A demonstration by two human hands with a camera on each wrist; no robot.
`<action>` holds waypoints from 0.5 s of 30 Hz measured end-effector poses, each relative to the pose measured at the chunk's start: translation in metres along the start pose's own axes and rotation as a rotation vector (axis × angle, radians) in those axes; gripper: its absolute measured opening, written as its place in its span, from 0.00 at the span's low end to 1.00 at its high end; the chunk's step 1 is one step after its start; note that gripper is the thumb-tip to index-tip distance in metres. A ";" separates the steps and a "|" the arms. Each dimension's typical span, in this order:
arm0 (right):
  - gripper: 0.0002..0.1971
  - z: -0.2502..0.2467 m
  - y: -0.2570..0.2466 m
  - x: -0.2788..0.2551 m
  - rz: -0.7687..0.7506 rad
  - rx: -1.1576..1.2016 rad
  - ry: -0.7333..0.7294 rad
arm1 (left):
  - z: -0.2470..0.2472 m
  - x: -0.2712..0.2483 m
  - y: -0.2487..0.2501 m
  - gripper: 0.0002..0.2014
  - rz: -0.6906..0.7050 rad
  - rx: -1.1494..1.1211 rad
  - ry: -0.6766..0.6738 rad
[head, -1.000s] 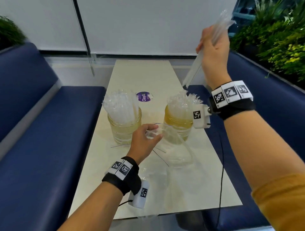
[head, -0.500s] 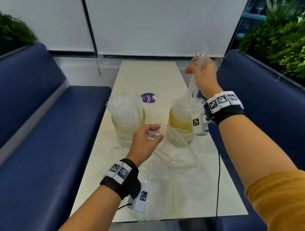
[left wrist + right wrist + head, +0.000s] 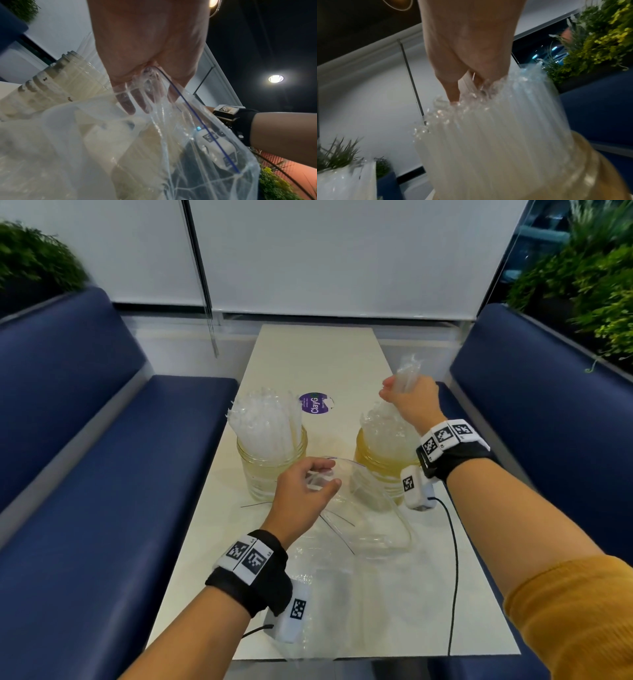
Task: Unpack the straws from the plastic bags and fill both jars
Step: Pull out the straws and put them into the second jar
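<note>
Two glass jars stand mid-table, both packed with clear wrapped straws: the left jar point(image 3: 272, 463) and the yellowish right jar point(image 3: 382, 463). My right hand point(image 3: 409, 398) grips a small bunch of straws point(image 3: 406, 373) right over the right jar, their lower ends down among the straws standing in it point(image 3: 496, 135). My left hand point(image 3: 308, 491) pinches the rim of a clear zip bag point(image 3: 370, 522) that lies open on the table in front of the jars. The left wrist view shows the fingers point(image 3: 130, 100) curled over the bag's blue-lined edge point(image 3: 197, 119).
The long white table point(image 3: 318, 361) bears a purple sticker point(image 3: 315, 402) behind the jars. More clear plastic point(image 3: 342, 611) lies near the front edge. Blue benches point(image 3: 85, 474) flank both sides. A black cable point(image 3: 454, 559) runs from the right wrist.
My right hand has come down from high above the table with the straw bunch and pushed it into the right jar. The left hand stays on the bag.
</note>
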State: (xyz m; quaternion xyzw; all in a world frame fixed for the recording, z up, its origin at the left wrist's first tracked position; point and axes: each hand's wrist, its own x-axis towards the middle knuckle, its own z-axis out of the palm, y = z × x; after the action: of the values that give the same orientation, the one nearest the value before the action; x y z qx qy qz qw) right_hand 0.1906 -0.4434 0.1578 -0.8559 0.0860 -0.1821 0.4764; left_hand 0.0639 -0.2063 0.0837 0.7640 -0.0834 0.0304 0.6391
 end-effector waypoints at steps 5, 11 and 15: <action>0.37 -0.013 -0.023 -0.007 -0.300 0.130 0.214 | 0.002 -0.001 0.001 0.13 0.000 0.018 -0.007; 0.14 -0.016 -0.017 -0.002 -0.479 -0.364 0.190 | 0.006 -0.003 0.003 0.14 -0.001 0.024 -0.015; 0.21 0.000 0.010 -0.020 -0.384 -0.621 -0.055 | 0.008 -0.005 0.005 0.14 -0.003 0.011 -0.021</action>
State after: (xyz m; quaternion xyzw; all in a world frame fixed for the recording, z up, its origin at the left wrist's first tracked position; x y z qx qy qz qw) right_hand 0.1730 -0.4424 0.1448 -0.9649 -0.0378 -0.2101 0.1532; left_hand 0.0577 -0.2146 0.0868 0.7679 -0.0889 0.0220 0.6340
